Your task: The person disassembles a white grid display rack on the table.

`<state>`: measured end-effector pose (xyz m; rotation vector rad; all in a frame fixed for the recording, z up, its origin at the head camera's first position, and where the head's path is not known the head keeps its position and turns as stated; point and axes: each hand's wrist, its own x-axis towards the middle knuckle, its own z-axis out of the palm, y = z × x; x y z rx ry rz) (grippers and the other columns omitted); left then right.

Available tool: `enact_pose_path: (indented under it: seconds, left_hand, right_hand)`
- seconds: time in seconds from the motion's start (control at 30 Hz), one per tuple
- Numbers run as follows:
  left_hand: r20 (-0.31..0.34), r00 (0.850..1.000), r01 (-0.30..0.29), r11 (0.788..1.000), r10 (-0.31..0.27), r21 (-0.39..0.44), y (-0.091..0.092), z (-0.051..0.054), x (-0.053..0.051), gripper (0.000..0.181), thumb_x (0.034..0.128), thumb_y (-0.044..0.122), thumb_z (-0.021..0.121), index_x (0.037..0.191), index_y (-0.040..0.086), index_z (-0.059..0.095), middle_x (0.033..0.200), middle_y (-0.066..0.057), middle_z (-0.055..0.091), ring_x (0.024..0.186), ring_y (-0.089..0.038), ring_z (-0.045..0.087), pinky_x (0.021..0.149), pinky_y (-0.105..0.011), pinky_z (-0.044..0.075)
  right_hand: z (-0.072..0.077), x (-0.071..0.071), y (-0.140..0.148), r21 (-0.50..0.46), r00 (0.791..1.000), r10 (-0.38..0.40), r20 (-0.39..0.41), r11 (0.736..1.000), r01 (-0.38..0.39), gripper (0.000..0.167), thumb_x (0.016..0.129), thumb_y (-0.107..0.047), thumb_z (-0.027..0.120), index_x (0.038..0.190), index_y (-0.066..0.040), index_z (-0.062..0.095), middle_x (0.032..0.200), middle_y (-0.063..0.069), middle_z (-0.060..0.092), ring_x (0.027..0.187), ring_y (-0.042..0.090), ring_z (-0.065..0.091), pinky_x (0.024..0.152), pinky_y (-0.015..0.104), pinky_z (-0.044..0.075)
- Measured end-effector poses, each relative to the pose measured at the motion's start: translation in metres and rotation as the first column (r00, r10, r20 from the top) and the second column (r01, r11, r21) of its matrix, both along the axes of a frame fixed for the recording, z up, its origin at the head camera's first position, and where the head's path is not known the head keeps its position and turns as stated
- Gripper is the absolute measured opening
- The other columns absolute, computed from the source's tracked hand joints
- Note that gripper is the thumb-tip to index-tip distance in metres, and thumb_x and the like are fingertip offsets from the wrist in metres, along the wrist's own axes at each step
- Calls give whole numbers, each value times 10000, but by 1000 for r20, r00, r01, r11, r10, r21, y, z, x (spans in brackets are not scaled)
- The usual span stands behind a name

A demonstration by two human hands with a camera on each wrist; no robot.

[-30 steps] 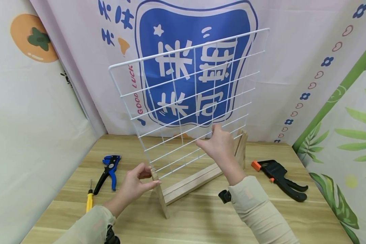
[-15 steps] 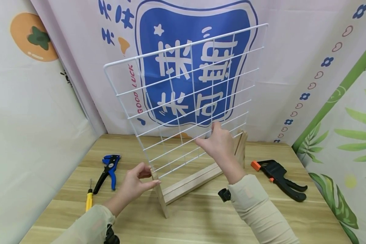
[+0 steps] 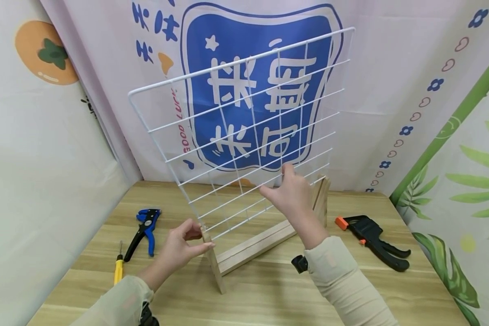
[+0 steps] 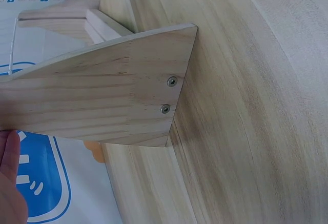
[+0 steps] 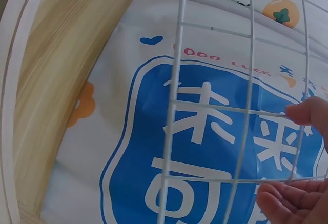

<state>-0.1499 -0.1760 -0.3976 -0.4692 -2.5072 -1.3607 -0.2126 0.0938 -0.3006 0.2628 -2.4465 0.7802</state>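
Observation:
A white wire grid panel [image 3: 244, 59] stands tilted in a wooden frame with a grooved base bar [image 3: 256, 246]. My right hand [image 3: 294, 190] grips the grid's wires in its lower right part; in the right wrist view, thumb and fingers hold around a wire. At the near left, my left hand [image 3: 181, 244] pinches the top of the wooden side piece [image 3: 217, 271], where the grid's lower corner meets it. In the left wrist view that side piece [image 4: 102, 90] shows two screws, and only part of the hand is visible. The grid's bottom edge sits above the base bar.
Blue-and-black wire strippers [image 3: 147, 226] and a yellow-handled screwdriver [image 3: 119, 269] lie left on the wooden table [image 3: 269, 299]. A black clamp with orange pads [image 3: 371, 237] lies to the right. Printed curtains [image 3: 371, 113] hang close behind the table.
The grid's top left corner has shifted left and its top right corner slightly up and left, so the panel's tilt has changed. Both hands stay almost in place, still holding.

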Motion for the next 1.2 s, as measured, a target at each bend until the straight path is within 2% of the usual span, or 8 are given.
enact_pose_path:
  seconds: [0.1,0.2,0.33,0.63,0.77,0.9,1.07,1.2]
  left_hand:
    - [-2,1000,0,1000,0,1,0,0,0,332,660,81,829,845,73,554,856,-47,667,823,-234,667,746,-267,569]
    - [-12,1000,7,1000,-7,-1,0,0,1,332,661,80,828,850,73,555,855,-45,665,822,-234,667,744,-263,569]
    - [-23,1000,16,1000,-16,0,0,1,0,333,663,84,828,851,71,554,855,-45,666,821,-227,668,744,-259,570]
    - [-59,998,38,999,-37,19,-1,0,0,339,665,103,829,859,68,554,860,-33,665,814,-156,661,744,-258,571]
    - [-68,997,42,999,-41,16,-1,1,0,342,665,110,830,870,71,559,861,-29,665,813,-161,661,743,-261,571]
    - [-48,998,30,999,-29,14,-1,2,1,343,668,118,830,879,71,563,858,-28,663,820,-201,666,750,-273,571]
    - [-21,999,26,1000,-26,6,-1,1,1,337,675,110,825,884,68,564,860,-39,662,827,-226,666,756,-313,572]
    - [-27,999,27,1000,-27,0,0,1,0,338,668,83,825,881,63,564,856,-46,661,820,-230,667,746,-351,574]
  right_hand:
    - [-6,-2,1,2,992,32,-121,999,-32,425,670,-338,732,859,-60,473,513,-21,362,407,119,311,348,219,207]
    - [-12,-4,3,-7,970,50,-239,999,-53,419,656,-328,730,851,-52,482,553,-2,394,432,127,308,360,223,209]
    - [-20,-5,4,-47,948,61,-313,996,-80,432,649,-319,736,881,-36,505,616,30,442,488,150,338,388,233,249]
    - [-41,-3,3,-172,914,40,-404,978,-119,516,637,-249,755,997,41,525,698,103,471,591,182,422,442,259,368]
    - [-51,-2,2,-217,900,12,-436,969,-118,520,631,-203,765,1009,57,521,725,146,517,599,223,531,476,302,478]
    - [-59,0,1,-265,906,2,-424,956,-125,536,635,-191,783,1020,61,510,789,191,588,648,290,638,573,344,574]
    - [-68,6,0,-333,924,-21,-383,936,-117,555,632,-168,802,1039,66,504,806,196,632,686,304,652,628,360,587]
    - [-74,9,0,-362,927,-41,-373,926,-105,599,645,-156,796,1105,89,500,804,196,632,688,296,640,644,361,587]
